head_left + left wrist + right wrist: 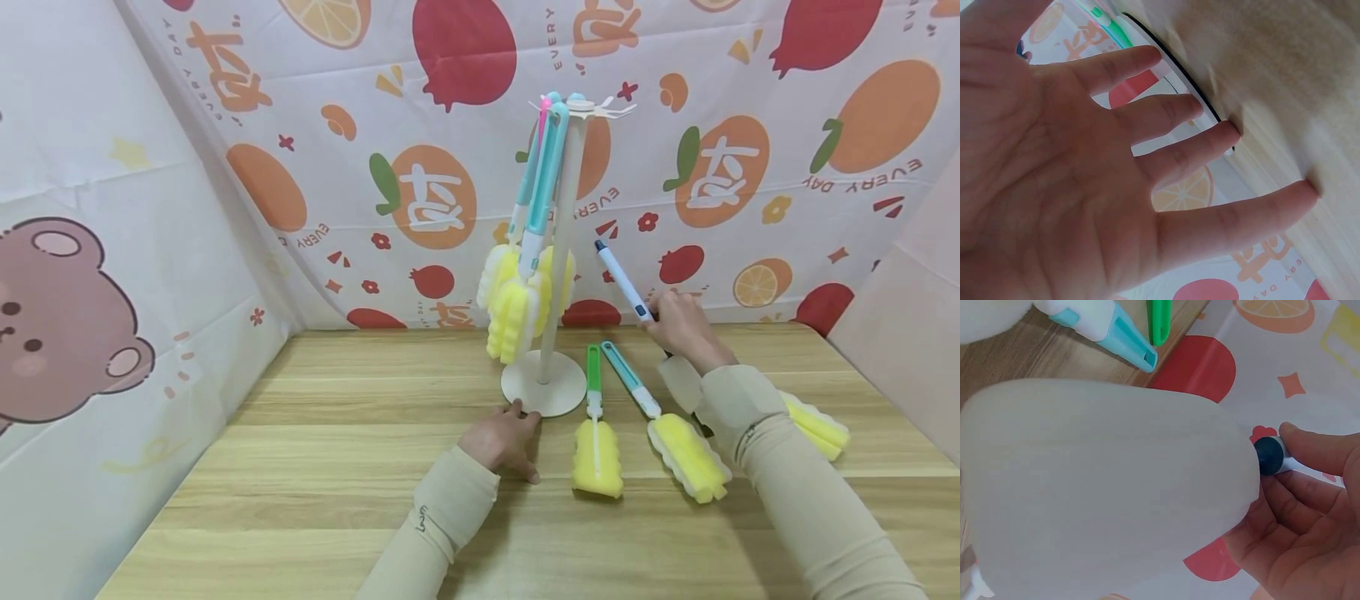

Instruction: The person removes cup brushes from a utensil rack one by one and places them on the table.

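Observation:
My right hand (682,327) holds a cup brush by its pale blue handle (624,282), above the table's back right. The dark-tipped handle points up and left; its large white sponge head (1110,481) fills much of the right wrist view. In front of the white stand's round base (525,385), my left hand (498,437) has its fingers spread, some touching the base's edge and others the table. Several sponge brushes with yellow-and-white heads (510,321) hang from the stand's left side by teal and pink handles.
A green-handled sponge brush (597,458) and a teal-handled one (690,457) lie on the wooden table (337,467) right of the stand. Another yellow sponge head (817,427) is partly hidden by my right sleeve. Bare hooks (611,109) stick out at the stand's top right.

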`<state>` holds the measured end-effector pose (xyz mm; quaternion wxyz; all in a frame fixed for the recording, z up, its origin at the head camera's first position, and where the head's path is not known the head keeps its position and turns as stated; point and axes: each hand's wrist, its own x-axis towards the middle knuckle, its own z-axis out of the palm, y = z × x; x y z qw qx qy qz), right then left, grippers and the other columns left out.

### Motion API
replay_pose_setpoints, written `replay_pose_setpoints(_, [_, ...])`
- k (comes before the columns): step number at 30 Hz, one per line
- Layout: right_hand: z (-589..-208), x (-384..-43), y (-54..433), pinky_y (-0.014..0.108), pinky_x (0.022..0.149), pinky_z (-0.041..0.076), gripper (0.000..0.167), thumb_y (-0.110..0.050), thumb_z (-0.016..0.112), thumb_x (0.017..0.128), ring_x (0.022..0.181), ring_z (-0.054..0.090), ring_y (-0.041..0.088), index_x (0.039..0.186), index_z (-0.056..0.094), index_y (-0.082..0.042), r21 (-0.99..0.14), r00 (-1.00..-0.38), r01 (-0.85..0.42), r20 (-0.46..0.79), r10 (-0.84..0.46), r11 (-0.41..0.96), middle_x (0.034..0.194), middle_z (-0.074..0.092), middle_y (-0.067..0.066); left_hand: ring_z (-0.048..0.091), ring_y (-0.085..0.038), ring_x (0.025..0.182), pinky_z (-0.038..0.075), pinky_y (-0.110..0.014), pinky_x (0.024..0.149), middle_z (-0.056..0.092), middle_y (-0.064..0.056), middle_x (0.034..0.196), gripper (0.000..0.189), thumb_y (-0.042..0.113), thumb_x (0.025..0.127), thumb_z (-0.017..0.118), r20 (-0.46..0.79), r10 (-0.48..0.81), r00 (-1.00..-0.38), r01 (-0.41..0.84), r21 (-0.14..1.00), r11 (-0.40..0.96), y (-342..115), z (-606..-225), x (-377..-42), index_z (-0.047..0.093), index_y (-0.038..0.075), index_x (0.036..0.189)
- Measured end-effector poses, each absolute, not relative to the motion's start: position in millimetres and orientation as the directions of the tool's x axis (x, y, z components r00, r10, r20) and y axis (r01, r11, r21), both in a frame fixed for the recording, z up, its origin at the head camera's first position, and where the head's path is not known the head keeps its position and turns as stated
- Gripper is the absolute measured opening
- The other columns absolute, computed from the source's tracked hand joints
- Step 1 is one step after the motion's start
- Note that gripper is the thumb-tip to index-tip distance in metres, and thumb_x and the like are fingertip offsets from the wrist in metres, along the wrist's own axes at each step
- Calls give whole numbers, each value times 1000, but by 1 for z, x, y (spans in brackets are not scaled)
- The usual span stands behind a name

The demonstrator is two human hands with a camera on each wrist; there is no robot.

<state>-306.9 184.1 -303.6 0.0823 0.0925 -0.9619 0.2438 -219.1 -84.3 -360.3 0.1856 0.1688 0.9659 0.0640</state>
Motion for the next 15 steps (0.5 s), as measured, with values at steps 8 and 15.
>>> replay_pose_setpoints(8, [-305,-308,188,36,60,49,20,-1,66,94,72,56,32,103,67,17,-413,-972,-210,181,-147,886,85,59,23,36,-38,144,45,-56,105,33,-18,161,86,36,78,89,-339,344,-876,294,190,937,-84,-360,-219,47,14,150])
replay_pose_setpoints(15, [-308,-308,189,33,56,47,18,0,65,95,69,55,30,102,67,16,-423,-978,-191,154,-138,886,83,58,21,35,-37,144,45,-56,105,33,-18,161,86,35,78,89,-340,344,-875,291,198,936,-84,-361,-219,47,14,150])
